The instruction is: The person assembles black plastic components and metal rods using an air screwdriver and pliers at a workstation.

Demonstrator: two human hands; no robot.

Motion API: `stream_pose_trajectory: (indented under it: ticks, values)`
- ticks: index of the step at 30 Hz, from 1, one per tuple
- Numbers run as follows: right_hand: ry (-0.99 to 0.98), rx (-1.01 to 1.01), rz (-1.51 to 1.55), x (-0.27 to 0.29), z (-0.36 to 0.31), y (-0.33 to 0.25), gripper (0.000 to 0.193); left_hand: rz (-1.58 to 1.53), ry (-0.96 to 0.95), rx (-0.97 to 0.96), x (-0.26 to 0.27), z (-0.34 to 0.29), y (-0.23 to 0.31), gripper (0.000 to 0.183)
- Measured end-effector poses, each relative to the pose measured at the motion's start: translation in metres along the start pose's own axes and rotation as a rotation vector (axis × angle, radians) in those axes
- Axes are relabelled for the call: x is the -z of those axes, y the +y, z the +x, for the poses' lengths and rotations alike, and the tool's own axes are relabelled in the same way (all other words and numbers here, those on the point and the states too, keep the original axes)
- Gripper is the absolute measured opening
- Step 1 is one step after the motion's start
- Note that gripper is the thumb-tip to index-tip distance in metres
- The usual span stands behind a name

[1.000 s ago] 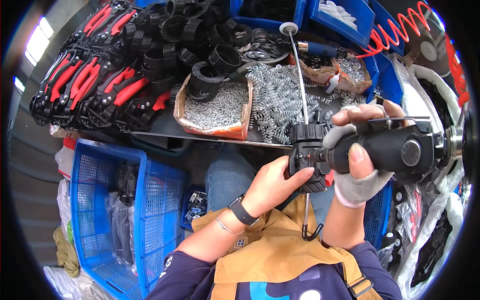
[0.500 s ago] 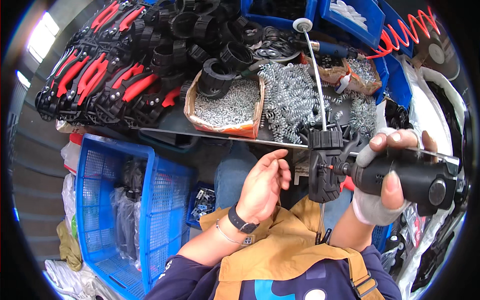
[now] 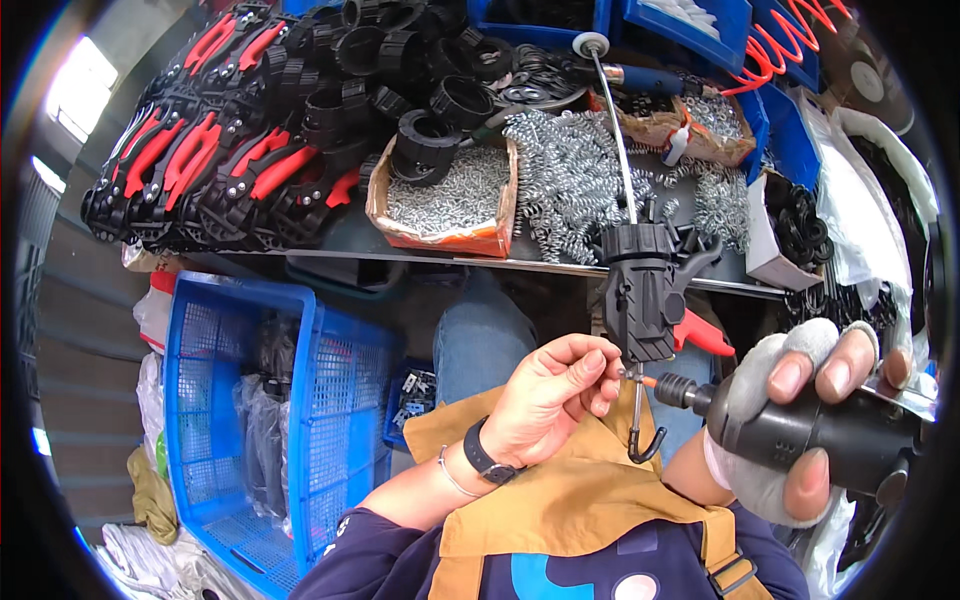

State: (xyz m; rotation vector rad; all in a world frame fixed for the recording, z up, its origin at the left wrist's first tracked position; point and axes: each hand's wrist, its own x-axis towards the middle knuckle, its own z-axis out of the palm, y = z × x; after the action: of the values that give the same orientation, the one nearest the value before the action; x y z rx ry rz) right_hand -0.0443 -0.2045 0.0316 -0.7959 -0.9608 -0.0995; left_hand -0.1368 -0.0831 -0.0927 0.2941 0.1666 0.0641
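Observation:
My right hand point(image 3: 795, 410), in a white fingertip-less glove, grips a black power screwdriver point(image 3: 840, 440) whose bit points left. At the bit's tip, the fingertips of my left hand point(image 3: 565, 385) are pinched on what looks like a small screw point(image 3: 623, 371), mostly hidden by them. Just above stands a black plastic tool head point(image 3: 640, 300) with a red lever point(image 3: 703, 333). A thin metal rod point(image 3: 620, 150) runs upright through it, with a round white end at the top and a black hook point(image 3: 648, 447) below. Neither hand holds the tool head.
Along the bench lie black-and-red tool parts point(image 3: 190, 150), black rings point(image 3: 425, 145), a cardboard box of screws point(image 3: 440, 235) and a heap of springs point(image 3: 565, 180). Blue bins point(image 3: 690, 35) stand behind. A blue crate point(image 3: 300, 330) is at my left, a white box of black parts point(image 3: 770, 250) at right.
The screwdriver has drawn back from the tool head and dropped lower right. My left hand has risen rightward to its bit tip, its fingers closing. The tool head has turned, showing its red lever.

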Motion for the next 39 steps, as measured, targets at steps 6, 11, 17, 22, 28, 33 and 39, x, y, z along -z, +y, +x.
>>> stream_pose_trajectory:
  ticks: [6, 11, 17, 22, 28, 33, 39]
  values:
    - [-0.036, 0.017, 0.064, 0.003, -0.011, 0.001, 0.07, 0.049, 0.011, 0.002, -0.003, -0.006, -0.008, 0.017]
    - [-0.025, 0.04, -0.042, 0.01, -0.012, -0.006, 0.071, 0.029, -0.02, 0.013, -0.003, -0.007, -0.012, 0.017]
    - [-0.009, 0.073, -0.026, 0.014, -0.012, -0.01, 0.068, 0.079, 0.061, -0.016, -0.014, -0.008, -0.017, 0.015]
    - [0.026, 0.071, -0.019, 0.011, -0.015, -0.011, 0.069, 0.12, 0.059, -0.085, -0.009, -0.009, -0.018, 0.013]
    - [0.019, 0.089, -0.039, 0.015, -0.017, -0.011, 0.07, 0.17, 0.047, -0.03, -0.013, -0.01, -0.02, 0.013]
    - [-0.046, 0.093, 0.006, 0.016, -0.02, -0.005, 0.07, 0.235, 0.053, 0.057, -0.022, -0.014, -0.021, 0.019]
    - [-0.144, 0.08, 0.04, 0.017, -0.019, -0.005, 0.072, 0.225, 0.037, 0.001, -0.02, -0.014, -0.027, 0.019]
